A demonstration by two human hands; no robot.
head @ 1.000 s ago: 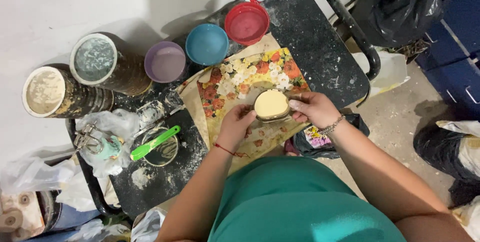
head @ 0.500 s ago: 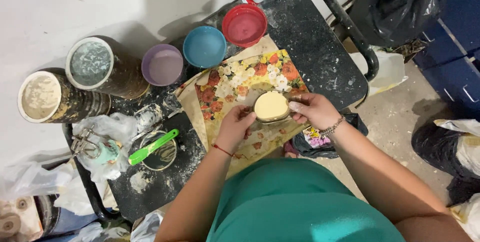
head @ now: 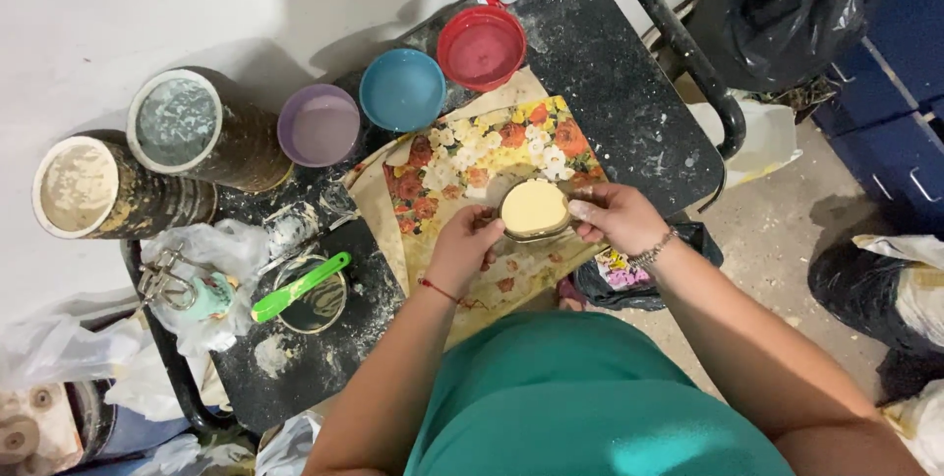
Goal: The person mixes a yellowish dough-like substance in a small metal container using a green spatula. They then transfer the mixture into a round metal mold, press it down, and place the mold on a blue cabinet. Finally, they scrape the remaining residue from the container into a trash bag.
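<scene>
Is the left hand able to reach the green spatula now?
Probably not at once: the left hand is holding the small round mould together with the right hand. The green spatula lies uncovered, on the left hand's side.

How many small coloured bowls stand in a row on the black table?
3. The purple bowl is leftmost, the blue bowl is in the middle, and the red bowl is rightmost, near the table's far edge. None seems hidden.
</scene>
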